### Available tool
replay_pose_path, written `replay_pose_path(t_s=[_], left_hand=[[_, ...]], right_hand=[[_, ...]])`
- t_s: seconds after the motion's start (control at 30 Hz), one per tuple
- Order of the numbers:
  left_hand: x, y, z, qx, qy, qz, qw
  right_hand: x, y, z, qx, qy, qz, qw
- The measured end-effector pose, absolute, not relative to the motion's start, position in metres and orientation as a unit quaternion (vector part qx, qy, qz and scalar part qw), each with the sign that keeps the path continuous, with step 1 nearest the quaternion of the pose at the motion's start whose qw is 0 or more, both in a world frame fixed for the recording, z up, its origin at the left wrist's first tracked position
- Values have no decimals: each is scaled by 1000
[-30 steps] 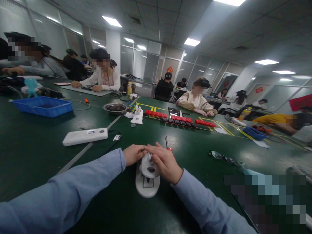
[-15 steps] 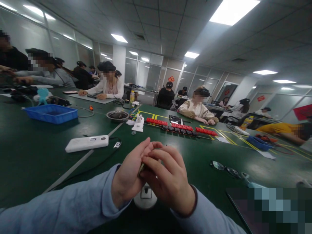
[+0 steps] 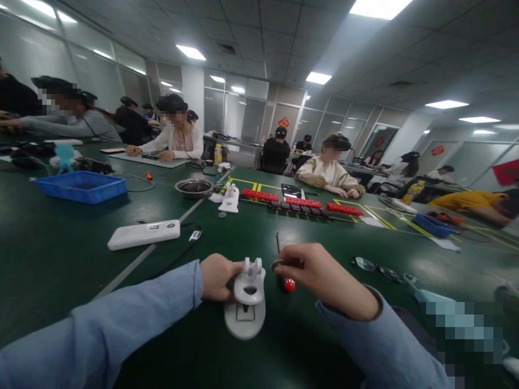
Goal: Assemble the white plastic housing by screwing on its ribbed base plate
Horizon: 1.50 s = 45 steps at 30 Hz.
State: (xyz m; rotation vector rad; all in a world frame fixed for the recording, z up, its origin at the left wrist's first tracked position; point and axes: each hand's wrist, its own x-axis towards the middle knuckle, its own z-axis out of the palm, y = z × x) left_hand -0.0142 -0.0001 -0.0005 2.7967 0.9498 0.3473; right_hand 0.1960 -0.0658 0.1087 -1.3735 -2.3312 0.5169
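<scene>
A white plastic bracket (image 3: 248,292) with two upright lugs and a round hole stands over a white oval base (image 3: 244,323) on the green table (image 3: 178,335). My left hand (image 3: 221,276) is closed on the bracket's left side, its fingertips partly hidden behind it. To the right, my right hand (image 3: 310,273) pinches a small, round, greyish piece (image 3: 277,263) between thumb and fingers. Beside that hand lies a screwdriver with a red handle end (image 3: 289,284), partly covered by the hand.
Around lie a white power bank (image 3: 145,235), a blue tray (image 3: 81,187), a metal bowl (image 3: 194,187), a white part (image 3: 229,198), red strips (image 3: 303,202) and glasses (image 3: 377,269). A light blue object (image 3: 441,305) sits at right. People sit across the table.
My hands, together before, have moved apart. The left has gone down to the bracket; the right has moved right with the small piece. The bracket and screwdriver now show.
</scene>
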Motion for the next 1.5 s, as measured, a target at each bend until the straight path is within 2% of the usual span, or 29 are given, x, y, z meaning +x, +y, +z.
replay_pose_path(t_s=[0.1,0.2,0.3,0.37,0.5,0.73,0.9,1.1,1.3,1.5], left_hand=[[-5,0,10,920,360,120,100],[-1,3,19,865,437,156,189],[-1,6,19,828,454,165,285],[-1,5,16,828,436,171,309],[-2,-3,14,824,457,187,278],[-4,-11,26,848,472,207,123],[-7,-8,32,869,443,153,157],[-5,-7,33,866,459,139,145],[-4,-8,37,871,452,119,152],[-4,-10,38,876,454,104,126]], right_hand=[[199,-61,110,-490,-826,231,154],[194,-58,109,-484,-823,262,142],[186,-51,97,-484,-828,226,167],[182,-45,85,-482,-832,211,178],[177,-38,68,-470,-840,198,187],[172,-41,58,-474,-844,83,237],[171,-39,48,-471,-850,33,231],[166,-42,45,-487,-841,-40,231],[164,-42,46,-505,-820,73,261],[162,-40,49,-526,-825,24,207]])
